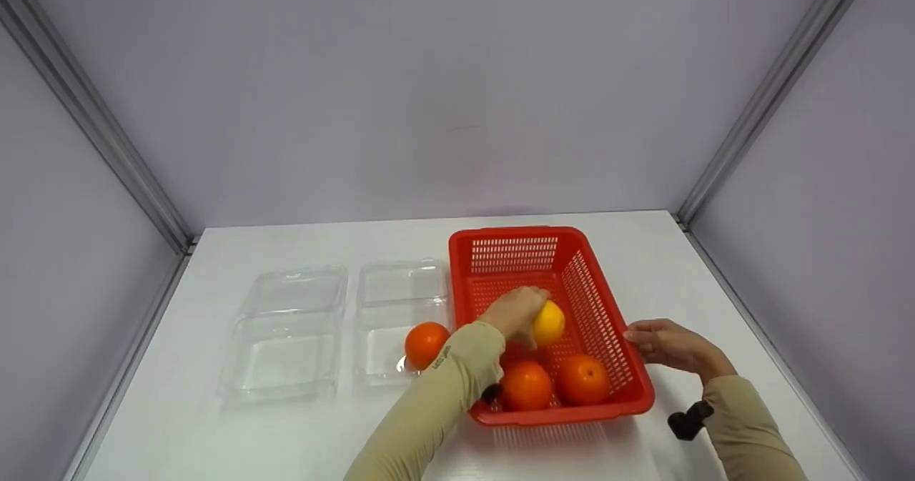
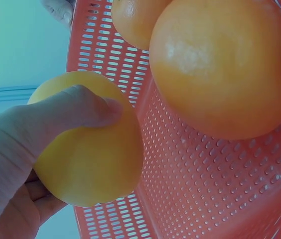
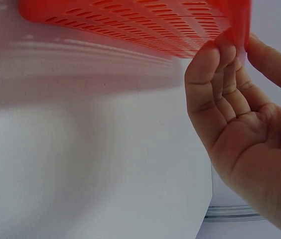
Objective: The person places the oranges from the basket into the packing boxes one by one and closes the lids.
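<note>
My left hand (image 1: 516, 314) reaches into a red plastic basket (image 1: 460, 259) and grips a round yellow citrus fruit (image 1: 549, 324). In the left wrist view the thumb lies across the near side of the yellow fruit (image 2: 93, 164), with the fingers curled behind it. Two oranges, one left (image 1: 527, 387) and one right (image 1: 582, 379), lie at the basket's near end. On the basket's right side, my right hand (image 1: 668, 344) pinches the rim. The right wrist view has its thumb on one side of the basket edge (image 3: 239, 30) and curled fingers on the other.
Left of the basket, two clear plastic containers, a left one (image 1: 282, 356) and a right one (image 1: 379, 338), stand with their lids opened back. Another orange (image 1: 427, 345) sits at the right container. Walls surround the white table (image 1: 171, 424) at the back and sides.
</note>
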Demonstrator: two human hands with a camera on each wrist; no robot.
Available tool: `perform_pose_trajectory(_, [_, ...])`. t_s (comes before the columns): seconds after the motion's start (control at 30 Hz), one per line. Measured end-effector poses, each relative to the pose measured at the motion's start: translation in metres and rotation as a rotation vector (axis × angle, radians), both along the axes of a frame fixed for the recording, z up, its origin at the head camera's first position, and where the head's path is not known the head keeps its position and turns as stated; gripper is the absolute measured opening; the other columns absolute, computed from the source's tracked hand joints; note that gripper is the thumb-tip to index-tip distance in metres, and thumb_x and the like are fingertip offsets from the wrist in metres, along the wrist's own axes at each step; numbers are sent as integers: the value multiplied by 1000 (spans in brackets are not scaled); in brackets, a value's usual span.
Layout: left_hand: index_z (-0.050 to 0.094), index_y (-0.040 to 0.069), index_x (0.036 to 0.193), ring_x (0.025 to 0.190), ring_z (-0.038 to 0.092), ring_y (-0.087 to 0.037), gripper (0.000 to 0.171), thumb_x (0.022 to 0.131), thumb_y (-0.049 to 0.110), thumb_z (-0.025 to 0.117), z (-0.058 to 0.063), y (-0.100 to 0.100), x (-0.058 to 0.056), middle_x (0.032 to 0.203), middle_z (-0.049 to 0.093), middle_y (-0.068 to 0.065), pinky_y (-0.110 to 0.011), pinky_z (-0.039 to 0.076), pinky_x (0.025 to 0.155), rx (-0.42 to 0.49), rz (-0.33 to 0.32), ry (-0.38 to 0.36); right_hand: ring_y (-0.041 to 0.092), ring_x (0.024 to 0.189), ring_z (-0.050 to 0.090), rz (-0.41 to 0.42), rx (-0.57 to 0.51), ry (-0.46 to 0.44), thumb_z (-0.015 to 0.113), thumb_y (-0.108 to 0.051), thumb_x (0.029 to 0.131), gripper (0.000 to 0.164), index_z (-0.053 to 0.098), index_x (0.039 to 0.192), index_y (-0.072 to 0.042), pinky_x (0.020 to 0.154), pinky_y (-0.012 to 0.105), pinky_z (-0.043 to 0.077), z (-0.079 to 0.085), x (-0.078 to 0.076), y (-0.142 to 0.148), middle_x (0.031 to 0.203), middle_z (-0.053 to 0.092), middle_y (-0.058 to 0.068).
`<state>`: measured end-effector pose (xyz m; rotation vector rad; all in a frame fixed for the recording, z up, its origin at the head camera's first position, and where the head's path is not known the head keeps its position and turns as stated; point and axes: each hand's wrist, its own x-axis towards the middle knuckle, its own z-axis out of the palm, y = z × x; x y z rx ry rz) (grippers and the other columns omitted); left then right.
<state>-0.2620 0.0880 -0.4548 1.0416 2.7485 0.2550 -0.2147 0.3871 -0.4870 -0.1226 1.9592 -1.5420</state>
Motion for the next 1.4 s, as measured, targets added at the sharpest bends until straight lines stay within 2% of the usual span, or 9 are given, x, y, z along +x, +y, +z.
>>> perform_pose_trajectory(0.3, [50,12,132,121,58,-18,78,65,26,88,2,0,0,130,60,-4,-27,49,104,-4,-18,18,9,91,69,28,-27,2,45,-17,101,26,59,116,-1,82,27,58,-3,-1,2,101,71,-4])
perform_pose_trajectory(0.47, [51,13,132,120,58,-19,78,65,25,89,3,0,1,129,60,-4,-28,49,103,0,-10,13,8,92,69,21,-40,1,45,-17,101,25,58,116,-1,82,26,58,-4,-1,2,100,70,-4])
perform_pose_trajectory(0.73, [50,11,133,123,56,-20,79,66,25,88,6,-4,2,132,59,-5,-29,47,107,27,-32,26,8,90,68,0,-41,-4,46,-18,101,24,59,115,-3,82,26,58,-6,0,2,99,70,-5])
perform_pose_trajectory(1.17, [49,11,134,121,57,-19,81,65,26,89,9,-3,1,129,60,-5,-27,47,106,7,-18,24,9,92,69,12,-24,10,46,-18,101,31,55,121,4,83,26,58,-5,1,3,101,71,-4])
perform_pose_trajectory(1.4, [48,12,136,123,56,-19,82,65,24,88,12,-7,0,131,59,-5,-28,46,108,24,1,17,9,91,69,10,-32,2,46,-18,101,28,57,118,1,83,26,58,-5,-2,2,100,71,-5])
